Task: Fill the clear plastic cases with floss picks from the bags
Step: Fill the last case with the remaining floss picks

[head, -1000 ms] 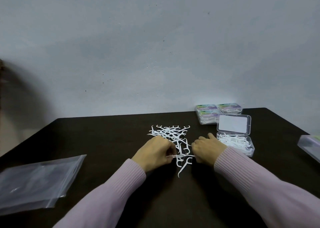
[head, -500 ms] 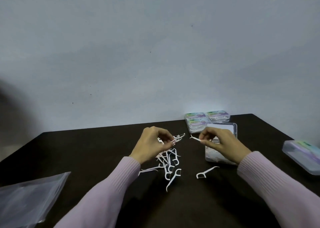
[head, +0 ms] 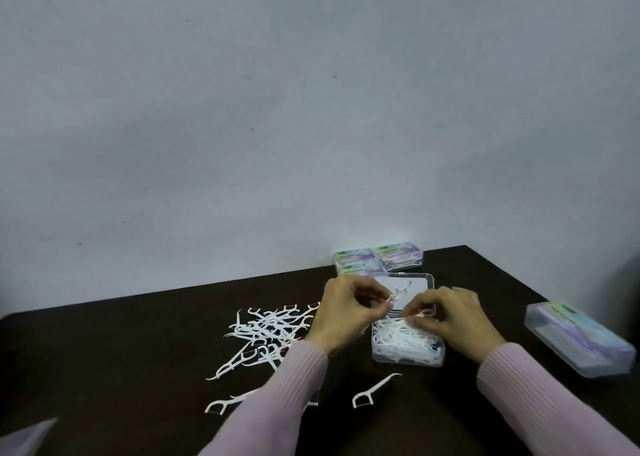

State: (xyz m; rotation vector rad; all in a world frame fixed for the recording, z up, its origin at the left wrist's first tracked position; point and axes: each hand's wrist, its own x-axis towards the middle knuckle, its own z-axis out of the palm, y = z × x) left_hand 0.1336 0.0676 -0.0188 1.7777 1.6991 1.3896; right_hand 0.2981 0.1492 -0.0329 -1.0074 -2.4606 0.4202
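An open clear plastic case (head: 382, 355) sits on the dark table, partly filled with white floss picks, its lid (head: 420, 284) tipped back. My left hand (head: 341, 311) hovers over the case's left edge, pinching a floss pick (head: 398, 294) at its fingertips. My right hand (head: 450, 317) is above the case, its fingers closed on another floss pick (head: 417, 315). A loose pile of floss picks (head: 268, 327) lies to the left of my left hand. One single pick (head: 372, 391) lies in front of the case.
Closed, labelled cases (head: 379, 256) stand stacked at the back by the wall. Another closed case (head: 578, 339) lies at the right. A corner of a clear plastic bag (head: 26, 438) shows at the bottom left. The table's right edge runs diagonally past the right case.
Both hands have moved right, over the open case, each holding a floss pick. The camera has turned, so the pile and the bag sit further left in view.
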